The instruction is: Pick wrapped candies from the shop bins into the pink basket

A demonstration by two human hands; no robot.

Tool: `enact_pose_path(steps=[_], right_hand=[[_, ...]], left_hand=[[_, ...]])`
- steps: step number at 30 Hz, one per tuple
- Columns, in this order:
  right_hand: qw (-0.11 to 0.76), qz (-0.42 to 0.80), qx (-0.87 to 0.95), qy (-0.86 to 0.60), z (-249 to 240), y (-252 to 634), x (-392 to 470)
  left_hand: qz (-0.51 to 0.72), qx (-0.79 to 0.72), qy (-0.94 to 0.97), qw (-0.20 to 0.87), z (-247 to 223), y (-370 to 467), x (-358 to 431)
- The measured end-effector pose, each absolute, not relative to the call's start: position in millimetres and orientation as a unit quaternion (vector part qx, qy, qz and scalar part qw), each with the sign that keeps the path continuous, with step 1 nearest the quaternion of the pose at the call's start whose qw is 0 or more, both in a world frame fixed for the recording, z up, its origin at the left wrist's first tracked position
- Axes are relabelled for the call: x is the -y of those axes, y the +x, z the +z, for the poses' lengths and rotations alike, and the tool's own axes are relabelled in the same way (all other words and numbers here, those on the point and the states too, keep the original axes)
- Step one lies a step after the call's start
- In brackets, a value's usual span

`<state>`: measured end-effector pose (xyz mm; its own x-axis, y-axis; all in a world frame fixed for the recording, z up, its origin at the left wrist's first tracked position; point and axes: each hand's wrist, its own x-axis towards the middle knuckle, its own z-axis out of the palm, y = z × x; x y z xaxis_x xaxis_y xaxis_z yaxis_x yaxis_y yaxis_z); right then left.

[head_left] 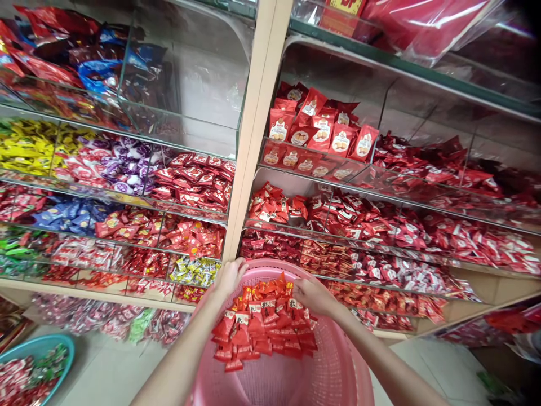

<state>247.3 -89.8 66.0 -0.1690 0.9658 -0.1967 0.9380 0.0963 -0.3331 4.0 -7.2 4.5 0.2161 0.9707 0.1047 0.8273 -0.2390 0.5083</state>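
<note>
A pink plastic basket (333, 361) with mesh-like walls stands in front of me. Inside it lies a pile of small red wrapped candies (257, 327), several bearing white labels with dark characters. At the basket's far left rim, my left hand (229, 279) is closed, its fingers curled over the edge. My right hand (313, 294) reaches over the right side into the basket, fingers curled against the far right of the pile. Whatever those fingers hold is hidden behind the hand.
Glass-fronted shelves of wrapped sweets flank a wooden post (253, 124). Red packets (321, 124) fill the right bins; purple, yellow and blue sweets (70, 213) sit left. A teal basin (70, 352) of sweets rests on the tiled floor (112, 361) at lower left.
</note>
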Motion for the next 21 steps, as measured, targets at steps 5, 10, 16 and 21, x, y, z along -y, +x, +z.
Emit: enact_pose_path(steps=[5,10,16,21], right_hand=[[0.056,0.247,0.744,-0.618,54,246,93],[0.068,0.267,0.735,-0.620,51,256,93],[0.062,0.227,0.743,-0.627,42,260,94],[0.030,0.097,0.753,-0.650,55,248,105]], left_hand=[[0.207,-0.594,0.757,0.177,4,4,7],[0.209,-0.587,0.763,0.170,2,4,6],[0.202,-0.596,0.755,0.185,7,5,8],[0.210,-0.592,0.757,0.183,8,5,9]])
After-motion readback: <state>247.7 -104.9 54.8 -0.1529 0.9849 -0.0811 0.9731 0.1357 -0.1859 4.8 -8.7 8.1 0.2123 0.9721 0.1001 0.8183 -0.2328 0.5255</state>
